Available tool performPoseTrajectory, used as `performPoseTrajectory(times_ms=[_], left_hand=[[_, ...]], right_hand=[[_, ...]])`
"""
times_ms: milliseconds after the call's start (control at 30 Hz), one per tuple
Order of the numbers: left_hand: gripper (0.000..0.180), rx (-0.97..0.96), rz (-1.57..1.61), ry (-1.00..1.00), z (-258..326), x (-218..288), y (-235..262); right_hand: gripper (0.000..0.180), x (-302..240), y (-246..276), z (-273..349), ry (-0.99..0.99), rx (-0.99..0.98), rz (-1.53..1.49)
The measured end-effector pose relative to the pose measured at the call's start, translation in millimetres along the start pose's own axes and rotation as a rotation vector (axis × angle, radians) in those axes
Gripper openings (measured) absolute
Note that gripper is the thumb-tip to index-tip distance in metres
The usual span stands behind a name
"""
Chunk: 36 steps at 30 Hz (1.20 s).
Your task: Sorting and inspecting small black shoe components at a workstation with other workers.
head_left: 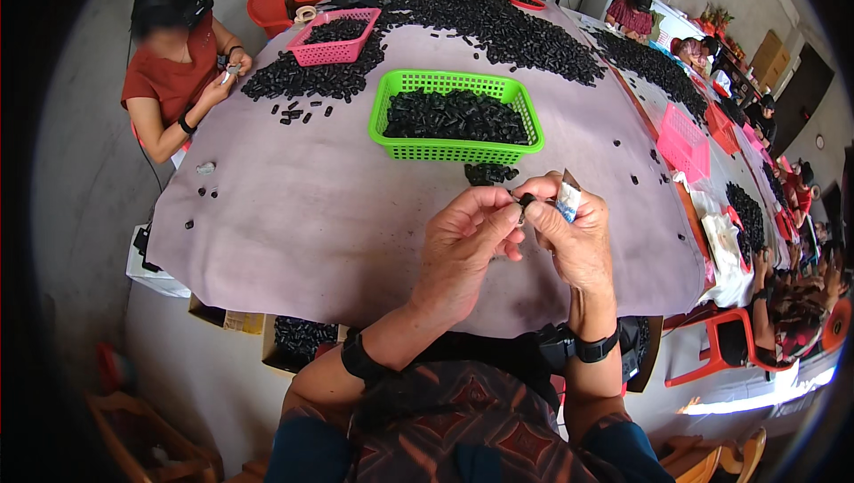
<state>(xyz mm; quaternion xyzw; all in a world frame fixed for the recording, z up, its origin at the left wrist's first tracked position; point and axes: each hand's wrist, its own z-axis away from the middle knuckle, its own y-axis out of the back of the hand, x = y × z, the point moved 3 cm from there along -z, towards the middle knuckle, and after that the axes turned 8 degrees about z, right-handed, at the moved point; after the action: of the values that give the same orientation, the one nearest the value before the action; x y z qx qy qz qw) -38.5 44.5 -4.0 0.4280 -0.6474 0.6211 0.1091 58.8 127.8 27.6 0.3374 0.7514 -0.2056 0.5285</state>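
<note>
Over the near part of the table, my left hand [458, 238] pinches a small black plastic-looking piece [527, 201] between thumb and fingers. My right hand [583, 238] meets it there, its thumb pressing against the same piece. Tucked in the right hand is a short knife blade [568, 197] with a white and blue wrapping, its dark tip pointing up. Just beyond my fingers lies a small cluster of black pieces [489, 173]. Behind that stands a bright green basket [418, 149] holding many more of them. The fingers partly hide the held piece.
Large heaps of black pieces [498, 25] cover the far side of the cloth-covered table [294, 243]. A pink basket [334, 53] stands at the far left, near a co-worker [173, 74] handling something small. Another pink basket [683, 145] is on the right-hand table. Filled boxes [302, 341] sit below the near edge.
</note>
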Motion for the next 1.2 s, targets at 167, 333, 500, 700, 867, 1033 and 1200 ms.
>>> performPoseTrajectory(times_ms=[167,333,500,700,867,1033,1200], left_hand=[[0.009,0.014,0.053,0.029,0.1,0.0,-4.4],[0.010,-0.018,0.081,0.088,0.2,-2.1,-2.4],[0.015,-0.020,0.112,0.149,2.1,-1.9,-3.9],[0.018,-0.026,0.037,0.148,3.1,-2.8,-2.8],[0.018,-0.019,0.005,0.159,3.2,-3.4,-3.4],[0.018,-0.033,-0.003,0.166,2.9,-4.7,-3.2],[0.018,-0.053,0.103,0.146,2.4,-4.1,-1.1]], right_hand=[[0.017,3.0,6.2,1.0,-0.078,-0.002,0.026],[0.019,7.0,6.0,1.3,-0.086,0.020,-0.047],[0.017,5.8,4.4,2.6,-0.096,0.065,-0.083],[0.018,2.8,3.9,2.7,-0.072,0.125,-0.066],[0.016,3.7,6.7,3.2,-0.073,0.125,-0.062],[0.022,7.5,9.8,4.0,-0.119,0.137,-0.040],[0.024,4.4,5.2,5.2,-0.133,0.161,-0.031]])
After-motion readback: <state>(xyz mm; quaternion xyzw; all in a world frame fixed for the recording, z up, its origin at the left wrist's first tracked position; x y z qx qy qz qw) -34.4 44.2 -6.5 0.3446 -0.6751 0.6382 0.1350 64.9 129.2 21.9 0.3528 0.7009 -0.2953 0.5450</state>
